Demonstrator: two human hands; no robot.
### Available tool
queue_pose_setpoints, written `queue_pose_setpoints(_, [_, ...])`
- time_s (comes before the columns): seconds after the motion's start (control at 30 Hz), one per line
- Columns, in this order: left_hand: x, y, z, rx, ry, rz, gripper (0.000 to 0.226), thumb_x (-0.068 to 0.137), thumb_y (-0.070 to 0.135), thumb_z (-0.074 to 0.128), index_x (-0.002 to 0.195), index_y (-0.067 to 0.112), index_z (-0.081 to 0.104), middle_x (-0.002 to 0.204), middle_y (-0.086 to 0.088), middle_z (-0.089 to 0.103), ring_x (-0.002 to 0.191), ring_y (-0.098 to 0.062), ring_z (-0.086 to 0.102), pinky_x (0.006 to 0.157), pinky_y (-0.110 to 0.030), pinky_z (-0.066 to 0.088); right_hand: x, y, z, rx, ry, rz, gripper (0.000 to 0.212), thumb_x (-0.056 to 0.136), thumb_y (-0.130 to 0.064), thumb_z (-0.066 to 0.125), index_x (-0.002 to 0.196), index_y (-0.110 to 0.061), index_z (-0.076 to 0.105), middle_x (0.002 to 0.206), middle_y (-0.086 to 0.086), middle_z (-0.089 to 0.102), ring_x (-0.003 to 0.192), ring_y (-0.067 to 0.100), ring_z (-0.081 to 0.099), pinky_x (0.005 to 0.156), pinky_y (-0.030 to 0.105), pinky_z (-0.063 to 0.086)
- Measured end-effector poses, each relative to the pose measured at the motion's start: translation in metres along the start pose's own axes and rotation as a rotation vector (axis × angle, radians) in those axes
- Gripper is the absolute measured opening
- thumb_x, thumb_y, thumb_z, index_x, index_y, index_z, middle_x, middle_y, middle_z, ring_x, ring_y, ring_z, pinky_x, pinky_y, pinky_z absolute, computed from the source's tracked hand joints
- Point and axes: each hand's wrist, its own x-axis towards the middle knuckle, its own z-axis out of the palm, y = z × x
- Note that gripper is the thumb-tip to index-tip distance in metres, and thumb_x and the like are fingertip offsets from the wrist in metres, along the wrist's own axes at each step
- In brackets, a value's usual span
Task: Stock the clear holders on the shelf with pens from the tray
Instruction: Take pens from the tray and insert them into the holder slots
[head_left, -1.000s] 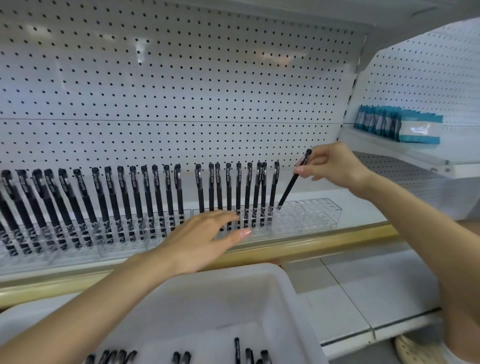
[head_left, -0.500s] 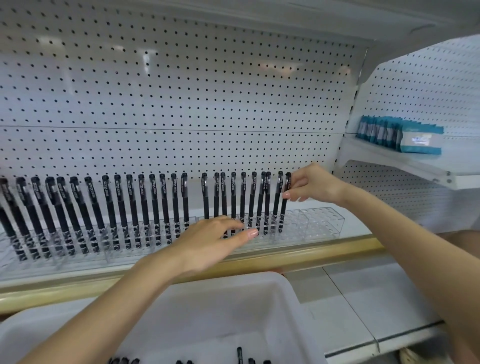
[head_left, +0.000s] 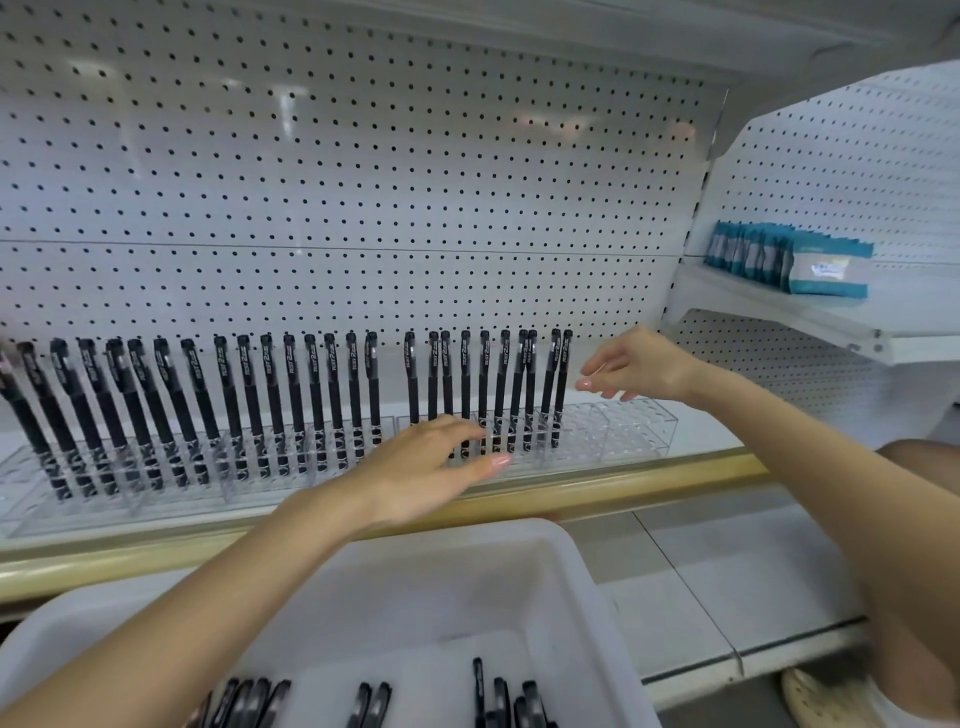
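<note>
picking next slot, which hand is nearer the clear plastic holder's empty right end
Right: right hand hovers above the clear plastic holder's empty end; left hand is further left, at its front.

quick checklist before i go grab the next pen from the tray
1. Right hand free: ok, fingers relaxed, holding nothing.
2. Rightmost pen seated: ok, it stands in a slot of the right clear holder, leaning slightly like its neighbours.
3. Slots left to fill: ok, the holder's right end has no pens in it.
4. Stock left in the tray: ok, several black tray pens lie at its bottom edge.
5. Left hand steadying the holder: cannot tell, it lies flat in front of the holder, but contact is unclear.
</note>
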Motion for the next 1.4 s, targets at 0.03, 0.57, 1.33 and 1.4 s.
queue_pose_setpoints(0.03, [-0.002, -0.001, 0.000, 0.060, 0.010, 0.031, 0.081, 0.080, 0.073, 0.029, 0.147, 0.029, 0.032, 0.155, 0.011, 0.026, 0.141, -0.009, 0.025, 0.118, -0.034, 0.020, -0.003, 0.000, 0.000, -0.019, 0.001, -0.001, 0.036, 0.082, -0.028, 0.074, 0.106, -0.002, 0.068, 0.097, 0.013, 0.072, 0.086, 0.022, 0.068, 0.076, 0.033, 0.058])
queue_pose_setpoints(0.57, [-0.117, -0.056, 0.040, 0.118, 0.098, 0.181, 0.063, 0.088, 0.064, 0.032, 0.141, 0.032, 0.042, 0.142, 0.017, 0.043, 0.126, 0.000, 0.043, 0.106, -0.016, 0.027, -0.117, -0.070, 0.123, -0.161, -0.245, -0.275, 0.045, 0.080, -0.049, 0.067, 0.118, -0.025, 0.063, 0.110, -0.012, 0.063, 0.097, 0.004, 0.059, 0.079, 0.017, 0.047])
queue_pose_setpoints(1.33, [-0.191, -0.102, 0.101, -0.193, -0.402, -0.169, 0.032, 0.075, 0.057, 0.064, 0.097, 0.033, 0.064, 0.093, 0.016, 0.054, 0.089, 0.008, 0.051, 0.077, -0.011, 0.041, -0.185, -0.079, 0.241, -0.211, -0.940, -0.315, 0.059, 0.070, -0.054, 0.076, 0.114, -0.033, 0.044, 0.104, -0.005, 0.054, 0.096, 0.011, 0.050, 0.085, 0.030, 0.045])
queue_pose_setpoints(1.4, [-0.191, -0.105, 0.098, -0.229, -0.399, -0.171, 0.028, 0.075, 0.052, 0.067, 0.094, 0.033, 0.067, 0.089, 0.016, 0.057, 0.086, 0.012, 0.051, 0.073, -0.006, 0.041, -0.187, -0.081, 0.243, -0.175, -0.933, -0.300, 0.051, 0.072, -0.052, 0.075, 0.110, -0.032, 0.046, 0.100, -0.007, 0.054, 0.093, 0.009, 0.052, 0.081, 0.026, 0.046])
